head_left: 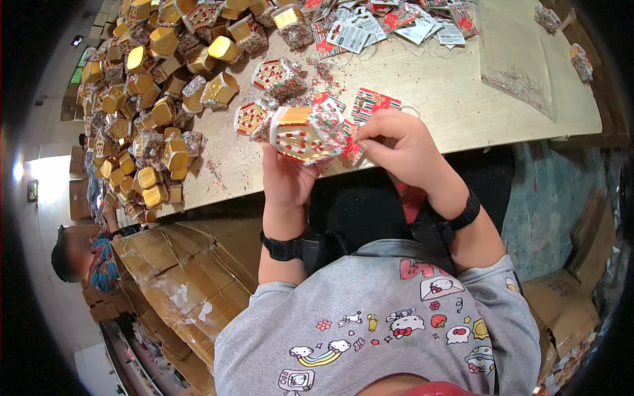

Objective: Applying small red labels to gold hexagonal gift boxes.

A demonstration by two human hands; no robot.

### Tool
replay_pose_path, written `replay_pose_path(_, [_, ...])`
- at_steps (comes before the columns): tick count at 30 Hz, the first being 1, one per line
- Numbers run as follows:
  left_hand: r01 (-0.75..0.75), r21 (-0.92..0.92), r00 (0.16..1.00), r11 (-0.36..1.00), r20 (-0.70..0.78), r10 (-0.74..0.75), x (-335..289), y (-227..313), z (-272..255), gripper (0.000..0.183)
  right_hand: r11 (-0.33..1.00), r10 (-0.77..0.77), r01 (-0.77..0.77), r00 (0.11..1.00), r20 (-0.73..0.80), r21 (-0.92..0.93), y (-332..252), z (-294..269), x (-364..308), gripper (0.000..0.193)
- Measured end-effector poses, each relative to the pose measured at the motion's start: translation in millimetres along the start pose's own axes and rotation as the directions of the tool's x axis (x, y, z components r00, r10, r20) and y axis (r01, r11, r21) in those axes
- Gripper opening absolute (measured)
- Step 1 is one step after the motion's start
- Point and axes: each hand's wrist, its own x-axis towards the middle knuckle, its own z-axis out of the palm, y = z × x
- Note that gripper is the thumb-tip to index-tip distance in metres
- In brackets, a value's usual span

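Observation:
My left hand (288,177) grips a small house-shaped ornament (298,140) from below, just above the table's near edge. The ornament has gold faces, white trim, red dots and a sprinkle-covered side. To its right, my right hand (403,146) is closed in a pinch against the sprinkled side; what the fingertips hold is too small to make out. A red patterned tag (353,152) shows right beneath those fingertips. Another red and striped tag (372,104) lies behind them, near a thin string loop (411,109). Two similar ornaments (277,74) (251,119) rest just beyond my left hand.
A large heap of gold house ornaments (164,105) covers the table's left side. Tags with strings (396,26) pile up at the back. A clear shallow tray (518,89) lies at right, with loose sprinkles. Cardboard (178,284) stands at lower left; a person (82,257) is beyond.

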Motion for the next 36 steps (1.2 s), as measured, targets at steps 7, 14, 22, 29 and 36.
replay_pose_path(7, [-0.054,0.190,0.999,0.980,0.020,0.051,-2.8,0.0,-3.2,0.072,0.999,-0.030,0.028,0.998,-0.056,-0.036,-3.3,1.0,-1.0,0.008])
replay_pose_path(14, [-0.043,0.121,0.999,0.992,0.037,0.039,-3.3,0.7,-0.1,0.068,0.997,-0.064,0.059,0.993,-0.096,-0.051,0.3,2.8,-1.4,0.009])
replay_pose_path(22, [0.046,-0.074,0.997,0.996,0.068,-0.041,-0.6,2.9,-9.0,0.061,0.997,-0.007,0.014,0.995,-0.097,0.073,0.4,0.8,-2.0,0.008])
replay_pose_path(29, [0.027,-0.012,0.997,1.000,0.068,-0.026,2.3,3.4,-2.8,0.054,0.980,0.037,-0.019,0.995,-0.089,0.200,0.3,-0.9,-2.2,0.008])
replay_pose_path(36, [0.012,0.014,0.999,1.000,0.035,-0.012,5.4,3.4,-0.1,0.059,0.994,-0.022,0.037,0.989,-0.148,0.098,2.0,3.0,-2.8,0.008])
